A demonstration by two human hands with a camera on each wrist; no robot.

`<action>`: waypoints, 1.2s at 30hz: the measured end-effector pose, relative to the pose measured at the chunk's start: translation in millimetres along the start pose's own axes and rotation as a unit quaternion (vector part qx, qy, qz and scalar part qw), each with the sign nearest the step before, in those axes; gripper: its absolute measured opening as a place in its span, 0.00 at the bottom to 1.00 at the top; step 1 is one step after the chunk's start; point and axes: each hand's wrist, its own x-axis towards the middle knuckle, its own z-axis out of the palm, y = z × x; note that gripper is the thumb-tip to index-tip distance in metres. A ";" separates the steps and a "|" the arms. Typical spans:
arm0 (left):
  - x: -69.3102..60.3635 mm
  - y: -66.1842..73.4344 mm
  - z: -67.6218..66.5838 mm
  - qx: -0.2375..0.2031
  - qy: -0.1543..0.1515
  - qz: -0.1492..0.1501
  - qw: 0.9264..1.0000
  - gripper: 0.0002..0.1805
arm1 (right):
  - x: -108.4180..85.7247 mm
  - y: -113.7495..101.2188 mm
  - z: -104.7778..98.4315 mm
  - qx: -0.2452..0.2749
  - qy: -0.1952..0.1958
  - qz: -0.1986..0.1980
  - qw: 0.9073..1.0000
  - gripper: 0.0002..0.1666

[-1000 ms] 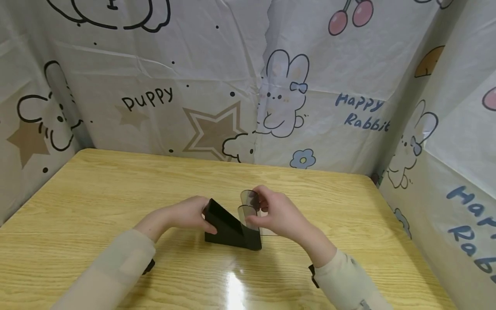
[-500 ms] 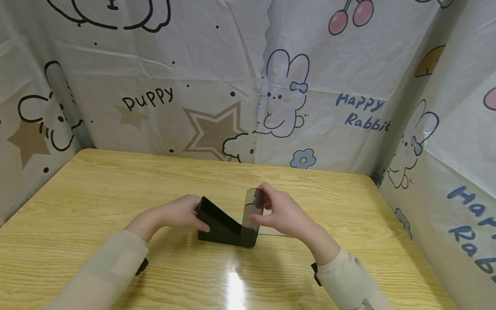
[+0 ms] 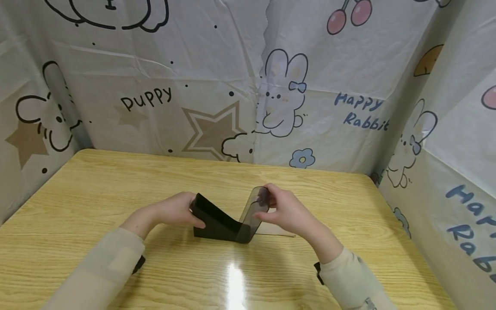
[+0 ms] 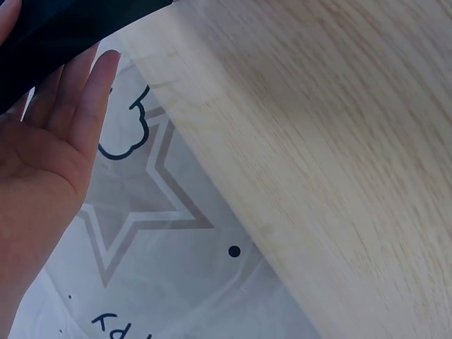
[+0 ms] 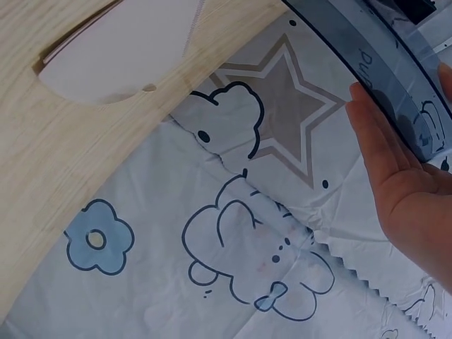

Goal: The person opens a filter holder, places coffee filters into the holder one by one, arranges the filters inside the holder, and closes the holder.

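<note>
A black wedge-shaped holder (image 3: 217, 221) stands on the table, its tall left end gripped by my left hand (image 3: 174, 210). In the left wrist view the fingers of my left hand (image 4: 49, 141) lie under the dark piece (image 4: 63, 35). My right hand (image 3: 288, 211) pinches a clear smoky plastic piece (image 3: 253, 211) by its upper right edge; it leans to the right, its lower end at the holder's right end. The right wrist view shows my right hand (image 5: 406, 183) around the curved transparent piece (image 5: 381, 78).
A flat pale piece (image 3: 273, 229) lies on the wooden table (image 3: 135, 181), right of the holder and partly under my right hand; its rounded end (image 5: 120, 63) shows in the right wrist view. A printed cloth (image 3: 217, 56) hangs behind the table and along both sides.
My left hand and the black holder have shifted left. The transparent piece has swung from near upright to a rightward tilt, its two overlapping outlines now closer together. My right hand has moved slightly right.
</note>
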 end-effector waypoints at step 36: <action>4.5 -8.7 -14.7 0.024 0.026 -0.009 0.999 0.16 | 9.2 15.1 -3.9 -0.021 0.016 0.033 0.999 0.25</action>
